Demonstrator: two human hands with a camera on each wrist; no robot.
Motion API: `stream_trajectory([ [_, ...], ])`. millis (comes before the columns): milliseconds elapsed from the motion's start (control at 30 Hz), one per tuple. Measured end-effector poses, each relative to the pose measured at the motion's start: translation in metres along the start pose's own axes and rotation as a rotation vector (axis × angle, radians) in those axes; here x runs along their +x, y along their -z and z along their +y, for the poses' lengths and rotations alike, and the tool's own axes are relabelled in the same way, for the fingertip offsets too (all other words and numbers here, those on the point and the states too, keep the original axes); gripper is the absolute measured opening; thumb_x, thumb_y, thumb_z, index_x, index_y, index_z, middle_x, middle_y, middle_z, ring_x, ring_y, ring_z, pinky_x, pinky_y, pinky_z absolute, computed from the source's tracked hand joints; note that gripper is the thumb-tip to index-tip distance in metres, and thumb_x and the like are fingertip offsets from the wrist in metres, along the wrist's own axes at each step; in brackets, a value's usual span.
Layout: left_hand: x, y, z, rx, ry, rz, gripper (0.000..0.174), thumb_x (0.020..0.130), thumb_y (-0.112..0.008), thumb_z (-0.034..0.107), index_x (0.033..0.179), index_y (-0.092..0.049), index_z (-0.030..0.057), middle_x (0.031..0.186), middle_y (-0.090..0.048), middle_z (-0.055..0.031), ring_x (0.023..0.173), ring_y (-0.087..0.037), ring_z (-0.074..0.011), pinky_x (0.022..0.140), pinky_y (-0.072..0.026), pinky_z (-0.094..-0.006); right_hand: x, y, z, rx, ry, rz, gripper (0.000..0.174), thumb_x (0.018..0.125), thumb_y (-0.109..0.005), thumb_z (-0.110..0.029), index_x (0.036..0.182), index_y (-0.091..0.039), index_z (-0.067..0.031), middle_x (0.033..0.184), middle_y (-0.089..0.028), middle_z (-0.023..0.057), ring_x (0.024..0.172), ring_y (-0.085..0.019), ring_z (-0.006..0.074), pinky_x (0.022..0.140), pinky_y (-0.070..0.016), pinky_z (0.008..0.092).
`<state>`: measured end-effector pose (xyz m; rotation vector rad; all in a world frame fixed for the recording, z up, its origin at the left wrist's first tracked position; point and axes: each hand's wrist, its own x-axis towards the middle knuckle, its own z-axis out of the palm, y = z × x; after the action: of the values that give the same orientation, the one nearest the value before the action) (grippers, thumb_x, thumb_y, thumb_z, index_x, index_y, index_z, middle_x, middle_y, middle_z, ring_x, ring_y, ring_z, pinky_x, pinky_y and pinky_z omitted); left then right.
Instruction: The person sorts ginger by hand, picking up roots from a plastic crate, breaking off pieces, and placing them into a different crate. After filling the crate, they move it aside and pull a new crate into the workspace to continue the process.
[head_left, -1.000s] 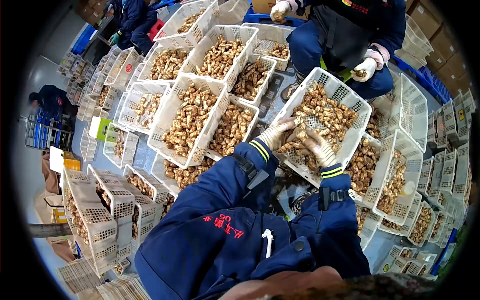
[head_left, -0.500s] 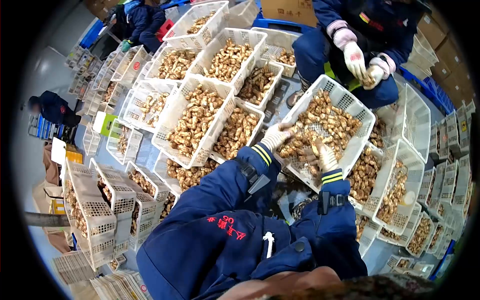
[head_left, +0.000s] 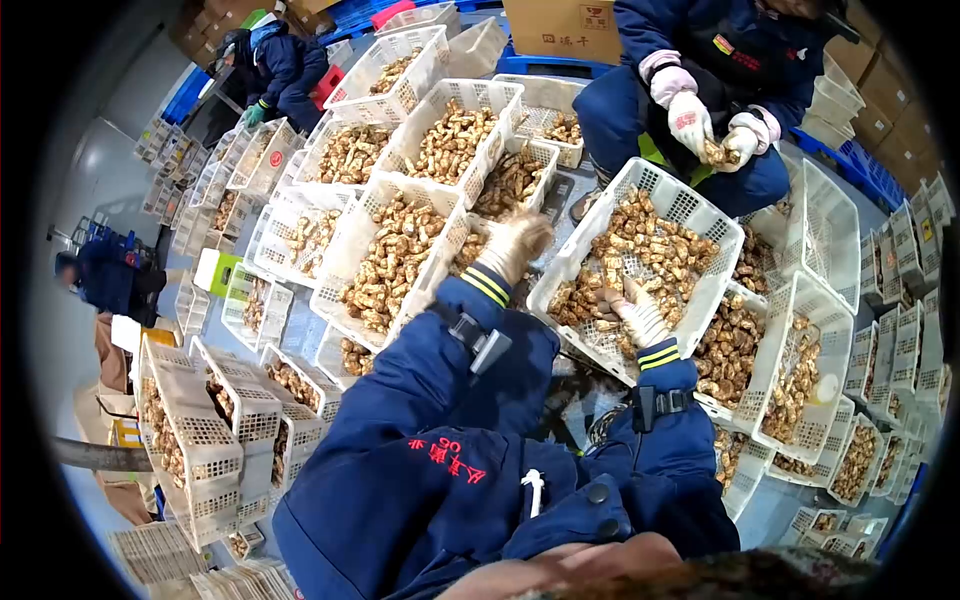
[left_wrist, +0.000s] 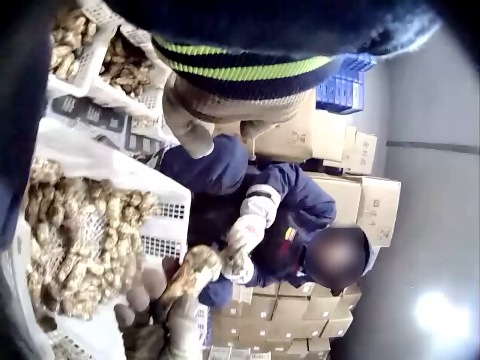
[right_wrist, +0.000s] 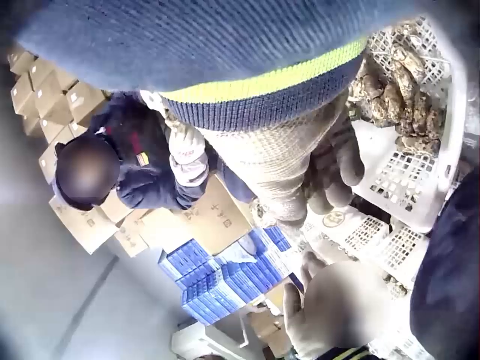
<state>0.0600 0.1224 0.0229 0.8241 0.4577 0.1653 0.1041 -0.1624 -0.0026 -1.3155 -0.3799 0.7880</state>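
Note:
My left hand (head_left: 515,245), in a knitted glove, is blurred over the gap between the crates. Its fingers look spread in the right wrist view, with nothing seen in them. My right hand (head_left: 640,312) is gloved too and reaches over the near side of a white plastic crate (head_left: 568,262). Thick pale-brown mushrooms (head_left: 655,235) fill much of that crate, and its perforated floor shows in places. In the left wrist view, the right hand's thumb and dark-tipped fingers pinch one mushroom (left_wrist: 196,270).
To the left, a white crate (head_left: 333,248) heaped with mushrooms stands among several others. More filled crates (head_left: 727,395) crowd the right side. Opposite sits a person (head_left: 740,90) in white gloves handling a mushroom. Cardboard boxes (head_left: 563,30) stand behind.
My left hand has left the crate in front and moved left towards the neighbouring crates. My right hand stays over the crate. The person opposite has brought both hands together on a mushroom.

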Motion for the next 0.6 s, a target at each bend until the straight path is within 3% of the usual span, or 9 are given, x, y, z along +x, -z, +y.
stream_trajectory([
  [33, -0.026, -0.027, -0.01, -0.009, 0.05, -0.055, 0.067, 0.077, -0.075, 0.027, 0.129, -0.041, 0.0022, 0.119, -0.055, -0.0157, 0.116, -0.05, -0.0305, 0.102, -0.0392, -0.0459, 0.001, 0.004, 0.007, -0.096, 0.06, 0.058, 0.078, 0.082, -0.07, -0.043, 0.128, -0.041, 0.0137, 0.118, -0.056, 0.0231, 0.098, -0.061, 0.0261, 0.083, -0.0496, 0.0303],
  [100, -0.025, -0.036, -0.05, -0.026, 0.251, -0.075, 0.071, 0.078, -0.072, 0.042, 0.13, -0.041, 0.0037, 0.125, -0.049, -0.0182, 0.126, -0.039, -0.0317, 0.106, -0.0337, -0.0471, -0.002, -0.001, -0.006, -0.501, 0.104, 0.215, 0.084, 0.079, -0.071, -0.046, 0.133, -0.038, 0.0105, 0.131, -0.047, 0.0286, 0.124, -0.048, 0.0314, 0.103, -0.0376, 0.0354],
  [167, -0.041, -0.06, -0.07, -0.098, 0.315, -0.014, 0.068, 0.085, -0.058, 0.054, 0.129, -0.042, 0.0055, 0.118, -0.053, -0.0159, 0.116, -0.048, -0.0301, 0.097, -0.0422, -0.0473, -0.008, -0.009, -0.022, -0.569, 0.11, 0.202, 0.08, 0.08, -0.07, -0.045, 0.133, -0.041, 0.0072, 0.129, -0.051, 0.0261, 0.121, -0.05, 0.031, 0.101, -0.039, 0.0337],
  [233, -0.05, -0.07, -0.071, -0.185, 0.373, -0.178, 0.066, 0.089, -0.044, 0.062, 0.126, -0.046, 0.0073, 0.11, -0.057, -0.0115, 0.1, -0.058, -0.0269, 0.085, -0.05, -0.0455, -0.01, -0.012, -0.025, -0.38, 0.196, 0.08, 0.068, 0.084, -0.066, -0.044, 0.13, -0.048, 0.0021, 0.12, -0.06, 0.0192, 0.112, -0.057, 0.0266, 0.096, -0.0435, 0.0349],
  [267, -0.053, -0.079, -0.07, -0.177, 0.379, -0.081, 0.063, 0.091, -0.039, 0.062, 0.122, -0.049, 0.0078, 0.105, -0.06, -0.0092, 0.088, -0.063, -0.0248, 0.075, -0.0544, -0.0439, -0.01, -0.007, -0.023, -0.44, 0.179, 0.11, 0.065, 0.085, -0.063, -0.046, 0.128, -0.05, 0.0005, 0.117, -0.062, 0.0173, 0.11, -0.059, 0.0257, 0.095, -0.0446, 0.0349],
  [367, -0.041, -0.063, -0.082, -0.349, 0.431, -0.026, 0.053, 0.09, -0.046, 0.058, 0.114, -0.052, 0.0101, 0.102, -0.063, -0.0118, 0.087, -0.063, -0.0258, 0.073, -0.0555, -0.0435, 0.004, 0.014, -0.004, -0.42, 0.184, 0.222, 0.052, 0.092, -0.054, -0.045, 0.123, -0.057, -0.0029, 0.107, -0.067, 0.0118, 0.1, -0.063, 0.0241, 0.089, -0.0479, 0.0324],
  [433, -0.041, -0.066, -0.072, -0.35, 0.332, 0.041, 0.042, 0.091, -0.05, 0.052, 0.101, -0.053, 0.0113, 0.092, -0.064, -0.0113, 0.067, -0.063, -0.0213, 0.058, -0.0554, -0.0358, 0.015, 0.025, 0.012, -0.276, 0.071, 0.336, 0.046, 0.092, -0.055, -0.037, 0.123, -0.056, -0.0028, 0.105, -0.068, 0.0118, 0.097, -0.064, 0.0241, 0.087, -0.0487, 0.0323],
  [533, -0.038, -0.054, -0.056, -0.351, 0.169, 0.179, 0.036, 0.091, -0.053, 0.049, 0.096, -0.054, 0.0133, 0.082, -0.064, -0.0076, 0.054, -0.055, -0.0107, 0.044, -0.0465, -0.023, 0.02, 0.036, 0.033, -0.792, -0.081, 0.37, 0.038, 0.089, -0.058, -0.03, 0.116, -0.061, -0.0033, 0.106, -0.067, 0.0156, 0.098, -0.064, 0.0242, 0.087, -0.0481, 0.0323],
  [600, -0.03, -0.039, -0.051, -0.469, 0.071, 0.221, 0.032, 0.089, -0.059, 0.045, 0.094, -0.056, 0.0131, 0.081, -0.064, -0.0048, 0.054, -0.053, -0.0084, 0.044, -0.0428, -0.0203, 0.025, 0.038, 0.049, -1.085, -0.187, 0.272, 0.038, 0.085, -0.06, -0.03, 0.113, -0.063, -0.0034, 0.108, -0.066, 0.0166, 0.102, -0.063, 0.0283, 0.088, -0.0478, 0.0345],
])
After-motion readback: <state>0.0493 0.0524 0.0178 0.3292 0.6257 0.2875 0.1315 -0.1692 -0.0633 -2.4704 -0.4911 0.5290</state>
